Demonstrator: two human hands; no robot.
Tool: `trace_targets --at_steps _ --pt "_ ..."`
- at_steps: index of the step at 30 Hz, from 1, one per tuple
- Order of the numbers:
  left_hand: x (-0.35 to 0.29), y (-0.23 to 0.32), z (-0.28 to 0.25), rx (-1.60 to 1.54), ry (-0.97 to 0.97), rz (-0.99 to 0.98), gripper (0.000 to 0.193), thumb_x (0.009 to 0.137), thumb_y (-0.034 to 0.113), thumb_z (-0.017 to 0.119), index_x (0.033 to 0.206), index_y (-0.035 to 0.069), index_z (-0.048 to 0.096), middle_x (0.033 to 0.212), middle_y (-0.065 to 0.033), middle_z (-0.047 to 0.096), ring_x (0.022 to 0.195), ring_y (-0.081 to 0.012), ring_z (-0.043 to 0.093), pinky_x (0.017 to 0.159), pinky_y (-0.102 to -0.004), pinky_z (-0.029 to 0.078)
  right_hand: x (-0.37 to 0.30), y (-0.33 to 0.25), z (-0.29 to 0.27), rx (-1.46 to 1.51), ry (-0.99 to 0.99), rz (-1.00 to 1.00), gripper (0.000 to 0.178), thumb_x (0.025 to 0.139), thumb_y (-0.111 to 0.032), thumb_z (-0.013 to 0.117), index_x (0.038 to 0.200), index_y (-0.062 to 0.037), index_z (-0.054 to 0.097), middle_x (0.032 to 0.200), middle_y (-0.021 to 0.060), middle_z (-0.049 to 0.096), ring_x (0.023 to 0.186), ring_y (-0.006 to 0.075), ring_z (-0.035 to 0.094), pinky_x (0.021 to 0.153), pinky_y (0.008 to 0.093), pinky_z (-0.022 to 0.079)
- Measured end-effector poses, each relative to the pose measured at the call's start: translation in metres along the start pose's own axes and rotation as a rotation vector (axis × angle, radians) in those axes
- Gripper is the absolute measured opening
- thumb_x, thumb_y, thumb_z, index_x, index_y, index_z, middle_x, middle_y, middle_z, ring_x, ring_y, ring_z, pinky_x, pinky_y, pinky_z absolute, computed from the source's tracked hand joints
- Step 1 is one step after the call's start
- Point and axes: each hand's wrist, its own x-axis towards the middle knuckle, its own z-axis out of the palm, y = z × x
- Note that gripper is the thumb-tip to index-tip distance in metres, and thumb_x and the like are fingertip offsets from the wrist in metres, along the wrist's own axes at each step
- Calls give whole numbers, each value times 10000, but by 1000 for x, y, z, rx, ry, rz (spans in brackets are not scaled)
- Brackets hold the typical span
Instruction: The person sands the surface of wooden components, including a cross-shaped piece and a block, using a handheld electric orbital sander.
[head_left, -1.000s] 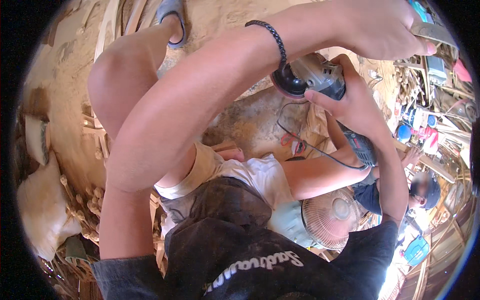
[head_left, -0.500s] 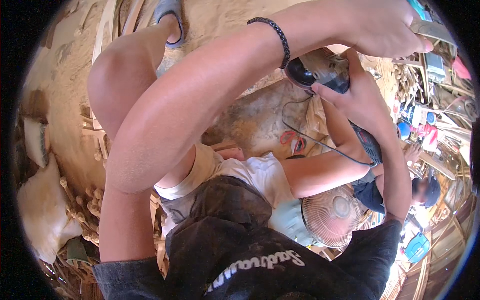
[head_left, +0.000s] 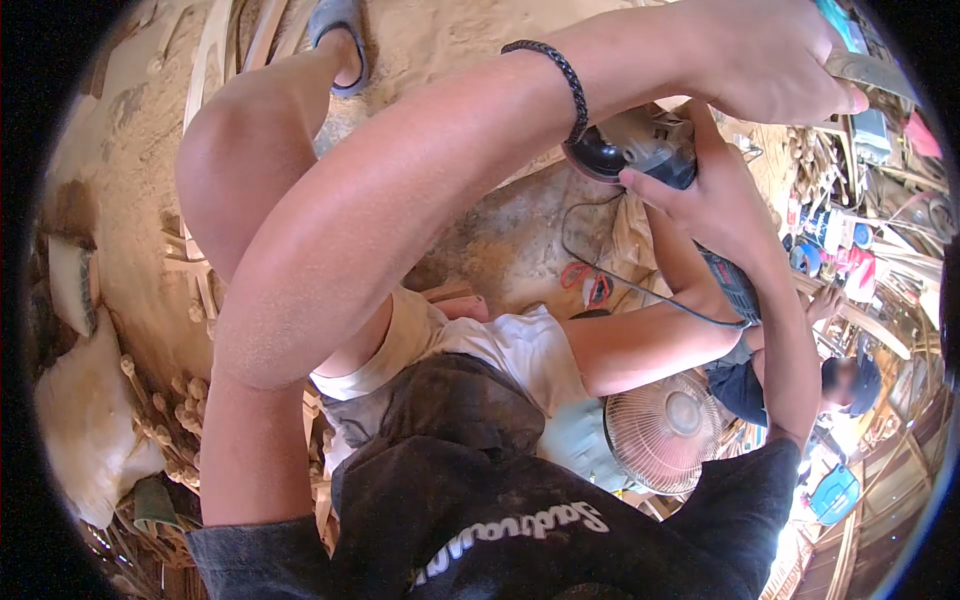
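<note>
My right hand (head_left: 715,195) is wrapped round the head of an angle grinder (head_left: 660,145), with the thumb lying across it. A dark round disc guard (head_left: 597,157) faces left, partly behind my left forearm. Below the hand, the grinder's dark body (head_left: 732,285) runs along my right forearm, and a thin cord (head_left: 640,288) loops away from it. My left hand (head_left: 765,60), past a black braided bracelet, reaches over the grinder at the upper right. Its fingers are closed on a curved grey-brown strip (head_left: 872,72), which looks like wood; most of it is hidden.
An orange-tinted fan (head_left: 665,432) stands by my right thigh. Another person in a dark cap (head_left: 862,385) sits to the right. Red-handled scissors (head_left: 590,285) lie on the ground. Wooden sticks (head_left: 165,420) are piled at left, beside a pale sack (head_left: 95,420). Clutter fills the right edge.
My left hand and the curved strip have shifted slightly right and down. The grinder has tilted a little in my right hand, which stays almost in place.
</note>
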Motion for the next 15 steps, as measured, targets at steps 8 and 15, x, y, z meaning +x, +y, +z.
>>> trace_targets --at_steps 8,15 --pt "-1 0 2 -16 15 14 361 1129 217 555 929 -59 675 650 -22 579 549 -122 527 512 -330 449 -7 13 -8 -168 102 73 733 853 -426 866 1323 9 509 932 322 759 914 518 764 800 565 605" --pt "5 -17 3 -47 48 134 329 1142 220 541 1079 -65 692 694 7 581 572 -101 527 515 -311 426 -2 15 1 -164 130 66 724 860 -433 860 1299 16 500 915 327 754 911 518 765 795 567 602"
